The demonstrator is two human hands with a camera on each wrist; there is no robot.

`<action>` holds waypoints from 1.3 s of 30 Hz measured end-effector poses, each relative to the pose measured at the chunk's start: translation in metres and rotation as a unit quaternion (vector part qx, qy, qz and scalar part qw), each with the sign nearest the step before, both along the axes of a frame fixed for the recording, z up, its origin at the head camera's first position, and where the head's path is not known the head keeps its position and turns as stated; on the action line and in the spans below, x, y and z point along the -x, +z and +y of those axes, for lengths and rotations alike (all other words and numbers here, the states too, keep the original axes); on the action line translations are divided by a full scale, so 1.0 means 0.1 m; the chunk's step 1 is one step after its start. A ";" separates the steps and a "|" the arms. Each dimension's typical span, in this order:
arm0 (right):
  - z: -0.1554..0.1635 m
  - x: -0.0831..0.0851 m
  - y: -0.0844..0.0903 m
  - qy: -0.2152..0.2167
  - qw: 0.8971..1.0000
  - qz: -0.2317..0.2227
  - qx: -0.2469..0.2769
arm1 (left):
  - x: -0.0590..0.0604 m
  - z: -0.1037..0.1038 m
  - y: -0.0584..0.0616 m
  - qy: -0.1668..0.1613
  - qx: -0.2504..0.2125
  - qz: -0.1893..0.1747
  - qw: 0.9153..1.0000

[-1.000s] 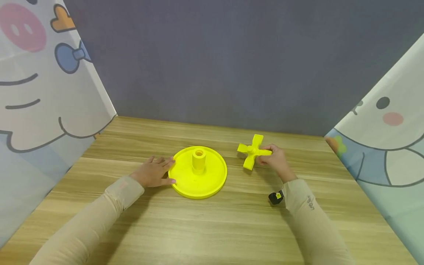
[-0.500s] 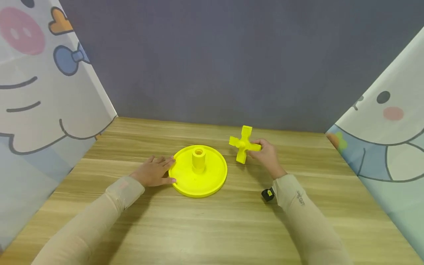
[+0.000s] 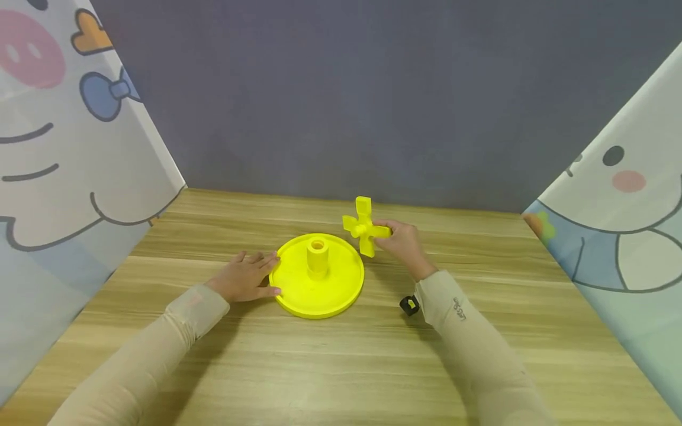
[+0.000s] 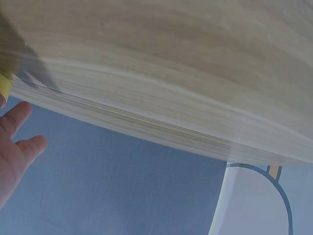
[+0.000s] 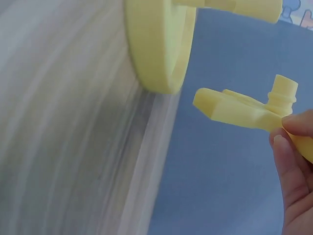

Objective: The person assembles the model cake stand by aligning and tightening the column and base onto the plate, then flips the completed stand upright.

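A round yellow base [image 3: 298, 290] lies on the table, with a raised rim and a hollow upright post [image 3: 318, 260] at its middle. My left hand [image 3: 242, 279], fingers spread and straight, touches the base's left rim; the left wrist view has part of this hand [image 4: 12, 156] at its edge. With thumb and fingers my right hand [image 3: 405, 244] pinches one arm of a yellow four-armed cross piece [image 3: 363, 228]. The cross is in the air, behind and right of the base, apart from the post. In the right wrist view a short peg [image 5: 282, 94] sticks out from the cross piece [image 5: 239, 110].
The wood-grain table [image 3: 319, 367] runs back to a dark grey panel [image 3: 341, 106]. Cartoon-printed sheets stand at the left [image 3: 96, 148] and right [image 3: 629, 236]. A small black device [image 3: 409, 305] sits at my right wrist.
My right hand has carried the cross piece left and slightly back, closer to the base, while its arms have turned in view. The left hand and the base have stayed in place.
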State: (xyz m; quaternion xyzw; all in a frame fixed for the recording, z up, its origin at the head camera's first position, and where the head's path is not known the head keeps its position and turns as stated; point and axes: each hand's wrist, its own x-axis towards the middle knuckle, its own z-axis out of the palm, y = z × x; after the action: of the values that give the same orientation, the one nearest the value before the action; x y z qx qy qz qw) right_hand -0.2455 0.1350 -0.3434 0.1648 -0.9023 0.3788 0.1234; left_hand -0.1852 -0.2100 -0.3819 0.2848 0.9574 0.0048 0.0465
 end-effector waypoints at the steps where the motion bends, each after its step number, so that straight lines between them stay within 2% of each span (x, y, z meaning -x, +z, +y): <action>1: -0.03 0.00 0.01 0.004 1.000 0.007 0.003 | 0.01 0.00 0.00 0.000 0.001 -0.001 1.000; 5: -0.13 0.00 0.02 0.028 0.998 0.064 0.003 | 0.02 0.01 0.01 -0.001 0.008 -0.001 1.000; 9: -0.21 -0.01 0.04 0.061 0.989 0.136 -0.008 | 0.02 0.02 0.04 0.000 0.014 0.002 1.000; 11: -0.26 -0.01 0.06 0.078 0.984 0.157 -0.011 | 0.02 0.03 0.05 0.001 0.016 0.002 1.000; 18: -0.39 -0.02 0.06 0.121 0.974 0.191 -0.015 | 0.02 0.00 0.05 0.004 0.016 -0.003 1.000; 24: -0.50 -0.03 0.02 0.162 0.960 0.224 -0.036 | 0.03 -0.01 0.02 0.004 0.014 -0.005 1.000; 31: -0.56 -0.06 0.00 0.181 0.951 0.243 -0.063 | 0.04 -0.02 -0.01 0.004 0.007 -0.005 1.000; 39: -0.58 -0.08 0.00 0.208 0.919 0.316 -0.106 | 0.03 -0.03 -0.03 0.003 0.009 0.002 1.000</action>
State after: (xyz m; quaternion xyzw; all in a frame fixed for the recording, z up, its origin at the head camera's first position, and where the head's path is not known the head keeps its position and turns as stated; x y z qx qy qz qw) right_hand -0.2376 0.0768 -0.3431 0.4720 -0.7965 0.2263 0.3026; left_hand -0.1883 -0.2132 -0.3845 0.2819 0.9583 -0.0044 0.0470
